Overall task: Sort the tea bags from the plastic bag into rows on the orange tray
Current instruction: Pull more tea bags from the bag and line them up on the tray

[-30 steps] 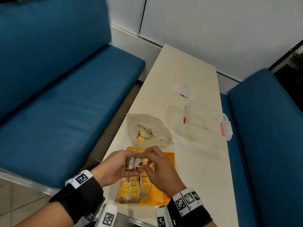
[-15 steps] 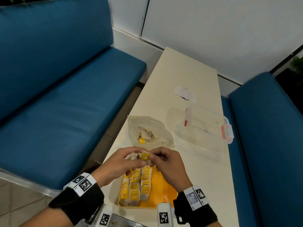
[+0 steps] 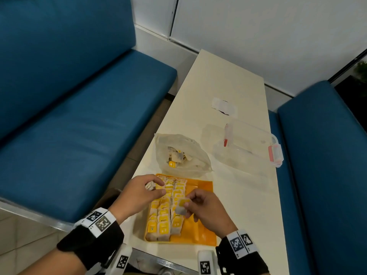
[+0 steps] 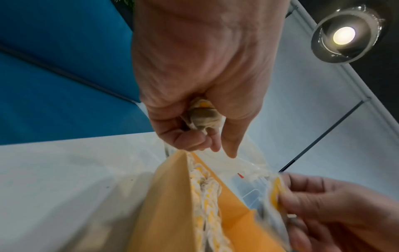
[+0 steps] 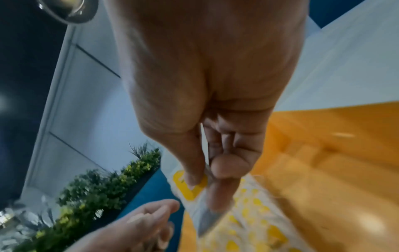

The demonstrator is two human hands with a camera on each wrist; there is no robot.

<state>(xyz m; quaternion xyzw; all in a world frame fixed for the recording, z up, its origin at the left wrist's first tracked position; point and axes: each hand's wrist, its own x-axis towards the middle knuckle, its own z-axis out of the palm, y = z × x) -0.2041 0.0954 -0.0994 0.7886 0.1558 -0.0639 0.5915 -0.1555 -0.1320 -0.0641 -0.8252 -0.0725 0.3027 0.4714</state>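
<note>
right hand (image 3: 206, 209) pinching tea bag (image 3: 182, 207), tray (image 3: 200, 233) right side bare

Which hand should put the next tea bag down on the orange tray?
Probably the right hand. It pinches one flat tea bag just above the rows, beside the orange tray's bare part. The left hand holds a bunched clump over the far left corner.

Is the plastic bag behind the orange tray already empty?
No, the plastic bag lies open behind the orange tray with a loose heap of tea bags inside it, seen from the head view.
</note>
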